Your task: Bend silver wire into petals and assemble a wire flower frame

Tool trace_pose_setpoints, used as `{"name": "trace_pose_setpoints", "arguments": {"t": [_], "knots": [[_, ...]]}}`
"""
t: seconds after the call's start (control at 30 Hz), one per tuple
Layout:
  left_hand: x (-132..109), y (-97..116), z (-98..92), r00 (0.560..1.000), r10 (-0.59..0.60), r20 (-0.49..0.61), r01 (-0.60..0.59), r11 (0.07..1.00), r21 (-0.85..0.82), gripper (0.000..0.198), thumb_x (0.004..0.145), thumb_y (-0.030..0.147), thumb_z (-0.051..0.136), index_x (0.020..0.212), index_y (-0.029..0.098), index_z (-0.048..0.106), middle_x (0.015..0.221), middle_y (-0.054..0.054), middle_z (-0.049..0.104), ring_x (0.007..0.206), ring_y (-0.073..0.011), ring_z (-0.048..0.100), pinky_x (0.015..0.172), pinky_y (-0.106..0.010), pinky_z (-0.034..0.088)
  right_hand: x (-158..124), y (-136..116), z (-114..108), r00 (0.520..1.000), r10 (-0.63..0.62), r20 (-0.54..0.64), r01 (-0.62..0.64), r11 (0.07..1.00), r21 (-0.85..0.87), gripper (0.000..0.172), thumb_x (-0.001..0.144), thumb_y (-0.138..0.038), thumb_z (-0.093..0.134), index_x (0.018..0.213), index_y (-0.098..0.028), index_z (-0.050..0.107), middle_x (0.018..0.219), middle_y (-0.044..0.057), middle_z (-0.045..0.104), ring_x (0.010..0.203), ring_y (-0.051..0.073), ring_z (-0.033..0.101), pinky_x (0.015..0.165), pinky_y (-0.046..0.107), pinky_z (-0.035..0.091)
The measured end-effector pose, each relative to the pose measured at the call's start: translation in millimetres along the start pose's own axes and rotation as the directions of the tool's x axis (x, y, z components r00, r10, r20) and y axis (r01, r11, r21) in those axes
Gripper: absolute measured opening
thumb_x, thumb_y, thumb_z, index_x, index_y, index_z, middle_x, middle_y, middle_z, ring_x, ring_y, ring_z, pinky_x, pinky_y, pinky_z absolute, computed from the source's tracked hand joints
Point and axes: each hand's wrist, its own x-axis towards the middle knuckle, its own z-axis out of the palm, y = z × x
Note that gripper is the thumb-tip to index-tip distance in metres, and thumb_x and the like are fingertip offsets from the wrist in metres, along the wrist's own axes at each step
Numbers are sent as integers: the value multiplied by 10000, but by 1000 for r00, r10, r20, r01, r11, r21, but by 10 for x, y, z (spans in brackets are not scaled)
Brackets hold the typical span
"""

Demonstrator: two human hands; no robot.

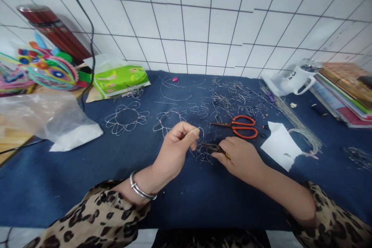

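My left hand (180,143) pinches a thin, curved piece of wire (202,131) between thumb and fingertips. To its right, my right hand (240,157) is wrapped round the handles of dark-jawed pliers (213,147), whose tips point left, close to my left fingertips. Whether the jaws touch the wire I cannot tell. Small bent wire pieces (203,156) lie below the pliers. Behind my left hand is a looped wire flower shape (171,116), partly covered by the hand. A similar wire flower (127,118) lies whole further left. Orange-handled scissors (244,126) rest just beyond my right hand.
Tangled wire pieces (229,95) are spread at the back. A white paper (280,145), a wire coil (312,141) and a mug (300,77) stand or lie right. Left are a green tissue pack (122,80), a plastic bag (58,118) and a hanging black cable (92,42).
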Motion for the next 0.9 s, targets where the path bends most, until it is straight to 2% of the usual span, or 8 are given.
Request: {"name": "trace_pose_setpoints", "arguments": {"t": [0.1, 0.2, 0.5, 0.9], "knots": [[28, 3, -13, 998, -11, -69, 12, 1000, 5, 134, 833, 229, 607, 748, 151, 538, 638, 34, 510, 544, -53, 444, 568, -200, 373, 16, 28, -29, 997, -10, -74, 2, 993, -119, 395, 924, -473, 379, 722, -172, 536, 702, 38, 541, 688, 172, 488, 652, 293, 312], [37, 14, 6, 996, -40, -85, 41, 999, 8, 126, 822, 226, 614, 748, 150, 546, 624, 35, 517, 539, -50, 454, 552, -187, 373, 26, 40, -57, 992, -31, -120, 8, 982, -190, 394, 923, -472, 379, 734, -171, 548, 705, 48, 539, 703, 183, 477, 678, 307, 308], [-5, 23, 44, 994, -103, -45, 101, 994, -41, 124, 812, 228, 627, 755, 151, 549, 648, 29, 537, 542, -55, 472, 562, -201, 403, 11, 67, -55, 983, -76, -165, 24, 954, -298, 334, 899, -460, 442, 749, -181, 549, 730, 57, 541, 733, 199, 446, 693, 322, 287], [-26, 27, 39, 989, -147, 27, 149, 983, -106, 125, 813, 231, 632, 758, 153, 551, 680, 24, 540, 555, -56, 468, 550, -197, 399, -2, 79, -47, 975, -116, -191, 48, 943, -329, 342, 910, -452, 432, 722, -188, 541, 676, 34, 518, 671, 178, 415, 648, 314, 250]]}}
